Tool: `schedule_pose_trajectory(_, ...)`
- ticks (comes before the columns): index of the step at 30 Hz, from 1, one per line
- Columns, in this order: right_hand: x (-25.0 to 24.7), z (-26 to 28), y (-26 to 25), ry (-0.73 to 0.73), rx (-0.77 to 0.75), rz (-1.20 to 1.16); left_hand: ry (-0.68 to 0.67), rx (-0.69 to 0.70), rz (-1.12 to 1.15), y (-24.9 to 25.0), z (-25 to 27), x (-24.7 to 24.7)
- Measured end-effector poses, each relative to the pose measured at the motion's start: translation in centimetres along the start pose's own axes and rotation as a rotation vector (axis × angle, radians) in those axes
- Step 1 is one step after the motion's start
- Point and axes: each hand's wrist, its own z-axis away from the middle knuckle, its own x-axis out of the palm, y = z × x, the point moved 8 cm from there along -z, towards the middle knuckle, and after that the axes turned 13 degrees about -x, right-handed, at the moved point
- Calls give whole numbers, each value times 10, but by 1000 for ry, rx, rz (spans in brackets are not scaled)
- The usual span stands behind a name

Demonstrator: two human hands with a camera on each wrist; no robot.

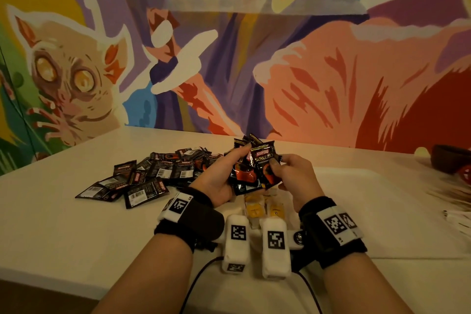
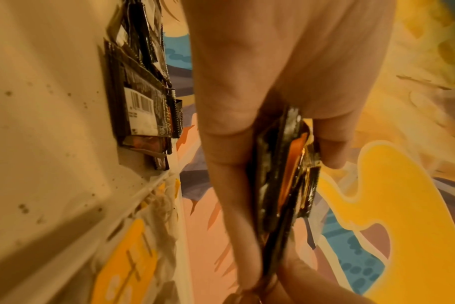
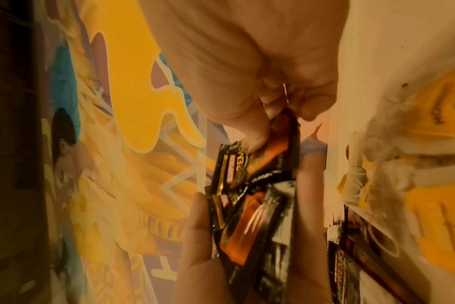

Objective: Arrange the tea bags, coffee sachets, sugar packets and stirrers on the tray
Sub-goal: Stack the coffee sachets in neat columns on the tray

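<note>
Both hands are raised above the table, holding a bunch of black and orange coffee sachets [image 1: 251, 168]. My left hand [image 1: 226, 173] grips the stack [image 2: 286, 174] between thumb and fingers. My right hand [image 1: 283, 173] pinches the front sachet [image 3: 268, 152] by its lower right corner. A loose pile of the same coffee sachets [image 1: 153, 176] lies on the table to the left. Below the hands, yellow-tagged tea bags [image 1: 262, 208] lie on the white tray [image 1: 356, 186].
Wooden stirrers [image 1: 448, 194] lie at the right edge, with white packets [image 1: 458, 219] below them. A dark bowl [image 1: 451, 160] stands at the far right. A painted wall rises behind the table. The table's front edge runs close to my forearms.
</note>
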Motion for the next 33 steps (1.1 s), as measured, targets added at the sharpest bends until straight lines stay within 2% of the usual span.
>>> schedule_pose_trajectory(5, -12, -4, 6, 97, 4, 97, 113, 150, -3, 10, -1, -11)
schedule_pose_trajectory(10, -15, -4, -9, 169, -63, -119, 253, 311, -18, 24, 5, -27)
schedule_pose_trajectory(12, -8, -4, -19, 83, -141, -118, 306, 344, -83, 27, 6, -33)
schedule_pose_trajectory(14, 5, -1, -26, -62, -214, -7, 329, 367, -181, 29, 7, -33)
schedule_pose_trajectory(16, 20, 2, -25, -219, -231, 140, 314, 351, -234, 29, 6, -30)
schedule_pose_trajectory(18, 28, 5, -26, -315, -248, 252, 277, 307, -238, 26, 6, -25)
schedule_pose_trajectory(22, 19, 0, -23, -250, -261, 448, 224, 174, -219, 19, 4, -22)
schedule_pose_trajectory(25, 7, -3, -11, -133, -129, 353, 128, 64, -127, 10, 3, -21)
schedule_pose_trajectory(27, 0, -1, -8, -50, -53, 204, 112, 54, -95, 10, 4, -20)
schedule_pose_trajectory(30, 1, 2, -3, -6, 53, -123, 189, 137, -122, 15, 6, -26)
schedule_pose_trajectory(33, 13, 7, 0, -63, 133, -259, 237, 257, -204, 24, 8, -24)
